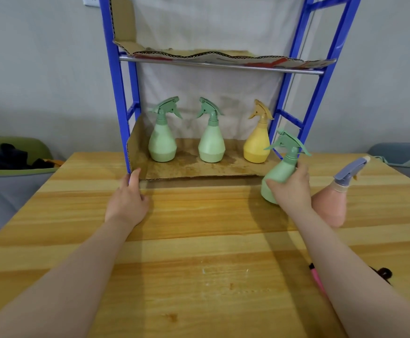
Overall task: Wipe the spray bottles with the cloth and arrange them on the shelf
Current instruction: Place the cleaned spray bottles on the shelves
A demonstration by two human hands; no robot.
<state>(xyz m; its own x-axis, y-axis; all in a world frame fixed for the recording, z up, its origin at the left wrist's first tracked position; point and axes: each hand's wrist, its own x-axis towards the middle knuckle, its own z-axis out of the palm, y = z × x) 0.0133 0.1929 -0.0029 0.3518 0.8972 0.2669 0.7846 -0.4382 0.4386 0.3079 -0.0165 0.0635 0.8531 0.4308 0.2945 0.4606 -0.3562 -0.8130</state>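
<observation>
Shelf [122,98]: two green bottles [162,142] and a yellow bottle [256,145] on cardboard [199,169], centre frame.
Right grip [289,189]: wrapped round a tilted green bottle [276,172], lower right of the shelf.
Left grip [127,201]: fingers on the shelf's corner post; hold unclear.
Counter [199,264]: pink bottle [333,203] lying far right.

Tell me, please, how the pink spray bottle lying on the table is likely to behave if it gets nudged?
The pink spray bottle lies on its side on the table, so its rounded body would probably roll or pivot. Its trigger head, sticking out, may stop a full roll. It looks like light, rigid plastic, likely sliding easily; whether it holds liquid cannot be seen.
</observation>
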